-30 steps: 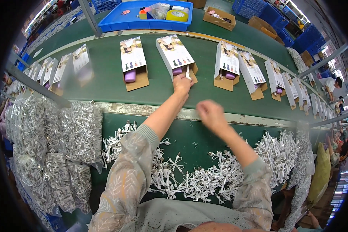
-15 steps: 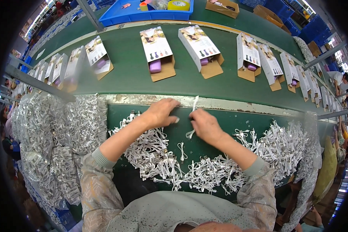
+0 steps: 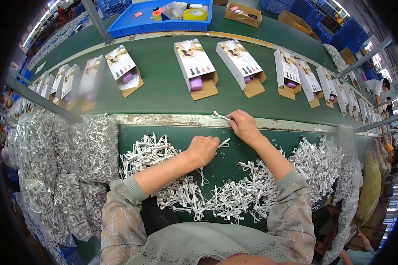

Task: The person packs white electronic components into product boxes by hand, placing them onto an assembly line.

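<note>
Cardboard boxes (purple devices inside), white cable in right hand.

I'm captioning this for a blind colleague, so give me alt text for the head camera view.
Seen from above, a person's right hand holds a small coiled white cable at the edge of a green conveyor belt, while the left hand pinches another white cable over a heap of loose cables. Open product boxes with purple items line the belt; bagged cables pile at the left.
</note>
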A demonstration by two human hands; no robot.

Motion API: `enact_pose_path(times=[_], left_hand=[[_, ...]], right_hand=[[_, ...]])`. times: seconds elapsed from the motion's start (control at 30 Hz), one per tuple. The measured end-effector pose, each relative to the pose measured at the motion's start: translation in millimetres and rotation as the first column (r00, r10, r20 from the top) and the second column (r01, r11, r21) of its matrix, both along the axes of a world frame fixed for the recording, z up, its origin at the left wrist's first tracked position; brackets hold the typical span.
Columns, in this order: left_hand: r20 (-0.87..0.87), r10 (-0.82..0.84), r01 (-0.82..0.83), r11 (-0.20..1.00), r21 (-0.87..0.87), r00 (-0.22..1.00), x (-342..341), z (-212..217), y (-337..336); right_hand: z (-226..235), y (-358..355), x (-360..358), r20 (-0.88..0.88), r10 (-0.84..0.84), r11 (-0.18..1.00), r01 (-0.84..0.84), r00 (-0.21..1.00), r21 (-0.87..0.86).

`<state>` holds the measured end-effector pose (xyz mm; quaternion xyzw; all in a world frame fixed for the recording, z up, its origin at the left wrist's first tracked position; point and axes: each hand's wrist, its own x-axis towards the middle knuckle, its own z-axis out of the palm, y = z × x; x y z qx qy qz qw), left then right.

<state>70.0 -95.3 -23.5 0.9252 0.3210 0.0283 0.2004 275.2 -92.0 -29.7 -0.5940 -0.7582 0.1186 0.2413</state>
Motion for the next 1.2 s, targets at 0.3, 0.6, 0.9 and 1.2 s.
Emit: enact_pose_path(times=[0.3,0.6,0.9,1.2], left_hand=[[0.203,0.652,-0.423,0.665,-0.615,0.730,-85,24,55],[0.273,0.952,-0.510,0.303,-0.805,0.136,-105,-11,149],[0.201,0.913,-0.091,0.180,-0.979,-0.356,-34,-34,162],[0.397,0.495,-0.254,0.815,-0.522,0.773,-86,9,107]], right_hand=[[-8,86,-30,-0.043,-0.386,0.916,0.389,0.921,0.101],[20,9,-78,-0.109,0.125,0.980,-0.105,0.986,0.171],[21,-64,-162,-0.102,0.600,0.796,-0.604,0.794,-0.022],[59,-48,-111,-0.301,0.213,0.549,-0.368,0.930,-0.750]])
